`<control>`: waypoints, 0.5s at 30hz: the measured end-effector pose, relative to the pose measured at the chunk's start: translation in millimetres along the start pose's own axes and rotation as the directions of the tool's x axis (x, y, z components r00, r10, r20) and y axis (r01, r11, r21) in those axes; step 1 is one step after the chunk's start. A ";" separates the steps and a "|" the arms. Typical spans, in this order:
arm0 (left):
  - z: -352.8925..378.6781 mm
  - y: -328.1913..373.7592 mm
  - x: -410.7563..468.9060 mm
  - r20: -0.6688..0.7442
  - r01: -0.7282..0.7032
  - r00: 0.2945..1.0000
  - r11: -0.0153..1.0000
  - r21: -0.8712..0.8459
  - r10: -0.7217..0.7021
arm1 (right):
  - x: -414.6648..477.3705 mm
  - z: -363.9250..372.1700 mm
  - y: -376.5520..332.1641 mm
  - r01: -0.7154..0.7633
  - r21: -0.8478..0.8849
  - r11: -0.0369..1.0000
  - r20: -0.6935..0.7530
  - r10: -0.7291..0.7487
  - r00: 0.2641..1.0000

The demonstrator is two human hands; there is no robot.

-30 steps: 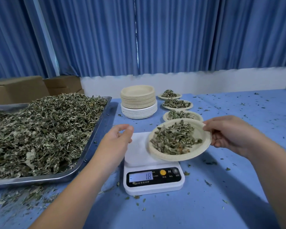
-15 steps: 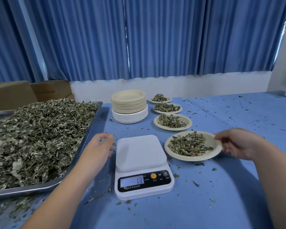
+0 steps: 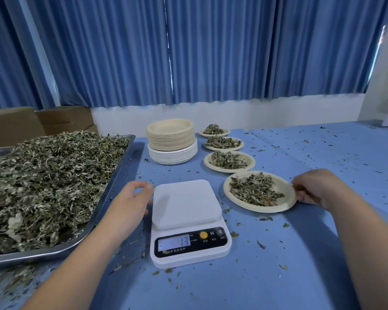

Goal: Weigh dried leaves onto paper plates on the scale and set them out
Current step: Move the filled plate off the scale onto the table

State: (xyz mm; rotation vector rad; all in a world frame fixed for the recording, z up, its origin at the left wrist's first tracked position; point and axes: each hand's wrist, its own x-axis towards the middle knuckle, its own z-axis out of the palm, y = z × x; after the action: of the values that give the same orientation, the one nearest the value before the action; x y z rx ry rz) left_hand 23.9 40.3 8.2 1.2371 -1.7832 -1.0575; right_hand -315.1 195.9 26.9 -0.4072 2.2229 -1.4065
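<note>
White digital scale (image 3: 188, 222): platform bare, display reading 13, just right of the left hand (image 3: 130, 198) fingers (image 3: 147, 188). Nearest paper plate (image 3: 278, 182): flat on the tabletop (image 3: 300, 253), right rim held by the right hand (image 3: 316, 186) fingers (image 3: 298, 185), carrying loose dried leaves (image 3: 254, 190). Three further filled plates (image 3: 251, 161): a row beyond, left of those fingers. Empty plate stack (image 3: 171, 140): beyond the left fingers. Bulk leaves (image 3: 43, 182): heaped in a metal tray (image 3: 115, 186), left of them.

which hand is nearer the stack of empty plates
Left. The left hand is beside the scale, on its left, just in front of the stack of empty plates; the right hand is farther right, holding the rim of the nearest filled plate.
</note>
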 end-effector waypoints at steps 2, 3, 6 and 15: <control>0.7 -1.1 0.1 -0.002 -0.001 1.000 1.000 0.004 0.001 | 0.4 1.7 -0.3 0.010 0.038 0.999 -0.003 -0.010 1.000; 1.1 -1.8 0.0 -0.003 -0.003 1.000 1.000 0.007 0.003 | 1.2 2.4 -0.7 0.017 0.050 0.999 -0.009 -0.016 1.000; 2.4 -4.8 0.7 0.001 -0.008 1.000 0.999 0.032 0.008 | 3.8 3.0 -1.2 0.059 0.032 0.998 -0.054 -0.057 0.997; 4.2 -6.7 4.7 -0.056 -0.059 0.997 0.998 0.038 0.061 | -33.5 33.4 -16.4 0.446 0.007 0.895 -0.084 -0.444 0.892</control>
State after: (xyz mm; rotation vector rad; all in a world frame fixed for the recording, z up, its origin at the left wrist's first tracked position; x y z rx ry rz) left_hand 21.3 35.4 0.9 1.2161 -1.7924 -0.9507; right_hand -268.9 179.6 37.5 -0.9141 2.2631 -1.7017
